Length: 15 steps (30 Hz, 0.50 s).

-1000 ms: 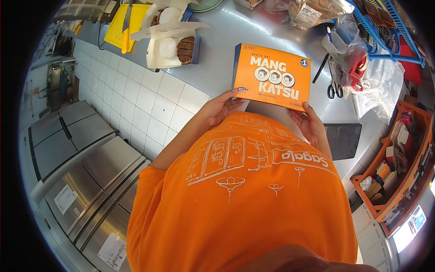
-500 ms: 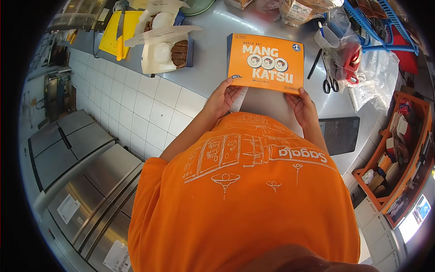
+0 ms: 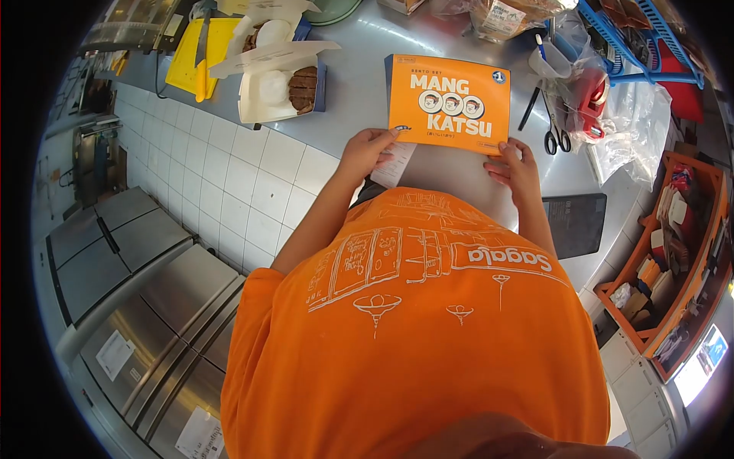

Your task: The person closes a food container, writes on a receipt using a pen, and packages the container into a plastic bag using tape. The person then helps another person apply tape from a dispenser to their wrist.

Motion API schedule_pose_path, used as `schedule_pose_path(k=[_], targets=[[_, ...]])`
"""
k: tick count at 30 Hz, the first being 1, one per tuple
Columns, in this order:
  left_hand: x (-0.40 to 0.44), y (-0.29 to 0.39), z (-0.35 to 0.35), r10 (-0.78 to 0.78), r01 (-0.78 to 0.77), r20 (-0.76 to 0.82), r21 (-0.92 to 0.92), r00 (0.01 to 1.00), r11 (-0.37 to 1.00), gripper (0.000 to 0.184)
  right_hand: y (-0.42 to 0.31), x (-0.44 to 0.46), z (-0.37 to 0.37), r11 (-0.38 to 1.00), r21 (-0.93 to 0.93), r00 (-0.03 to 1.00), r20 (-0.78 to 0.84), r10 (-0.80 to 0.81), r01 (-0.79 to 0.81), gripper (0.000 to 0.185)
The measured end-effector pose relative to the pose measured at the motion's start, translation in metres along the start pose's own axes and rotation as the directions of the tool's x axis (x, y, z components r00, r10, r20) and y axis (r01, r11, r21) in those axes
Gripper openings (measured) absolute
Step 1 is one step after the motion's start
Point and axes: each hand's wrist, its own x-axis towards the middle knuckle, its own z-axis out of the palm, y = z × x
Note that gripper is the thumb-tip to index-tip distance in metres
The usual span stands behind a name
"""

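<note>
Plainly, both thumbs are on the box (image 3: pixel 449 105): the left hand (image 3: pixel 365 154) touches its near left corner, the right hand (image 3: pixel 523 170) its near right corner. Each grip is loose, the fingers bent and partly apart below the near edge; whether either one pinches the card, I cannot tell, since the underside is hidden. The box lies over the table (image 3: pixel 353 99), straight ahead of the person and between the two thumbs, printed face up. Its long axis runs from one hand to the other, across the body, with the right end angled slightly nearer the person. Neither hand is clearly nearer to it; each has one end, and the bulk of the box lies beyond both.

A slip (image 3: pixel 392 167) shows beside the left hand, by the near edge. Beyond the box's right end lie a black pen (image 3: pixel 528 109) and scissors (image 3: pixel 556 138), then a red dispenser (image 3: pixel 592 107) and clear plastic (image 3: pixel 634 138). A tablet (image 3: pixel 577 224) lies beside the right forearm. Off to the left, well apart from the box, stands an open carton (image 3: pixel 321 83) with rice and meat; farther left, a knife (image 3: pixel 202 76) rests on a yellow board (image 3: pixel 180 70).
</note>
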Motion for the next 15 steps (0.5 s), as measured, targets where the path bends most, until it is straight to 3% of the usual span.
schedule_pose_path(k=[2, 8, 10, 13, 15], targets=[[0.004, 0.006, -0.006, 0.045, -0.044, -0.005, 0.157, 0.999, 0.987, 0.06, -0.005, 0.001, 0.002, 0.981, -0.196, 1.0, -0.019, 0.0, -0.004, 0.059], [0.011, 0.002, 0.001, 0.111, -0.109, -0.023, 0.062, 0.994, 0.992, 0.056, -0.015, 0.022, 0.018, 0.857, -0.515, 0.991, -0.098, -0.093, 0.029, 0.076], [0.014, 0.003, 0.001, 0.101, -0.101, -0.006, 0.044, 0.995, 0.994, 0.054, -0.01, 0.039, 0.014, 0.777, -0.623, 0.98, -0.089, -0.18, 0.086, 0.084], [0.018, 0.003, -0.002, 0.094, -0.095, 0.025, 0.052, 0.995, 0.994, 0.052, -0.011, 0.049, 0.018, 0.529, -0.846, 0.939, -0.133, -0.318, 0.06, 0.09], [0.019, 0.002, -0.002, 0.096, -0.098, 0.03, 0.05, 0.995, 0.994, 0.052, -0.009, 0.053, 0.024, 0.677, -0.731, 0.945, -0.157, -0.288, 0.085, 0.089]])
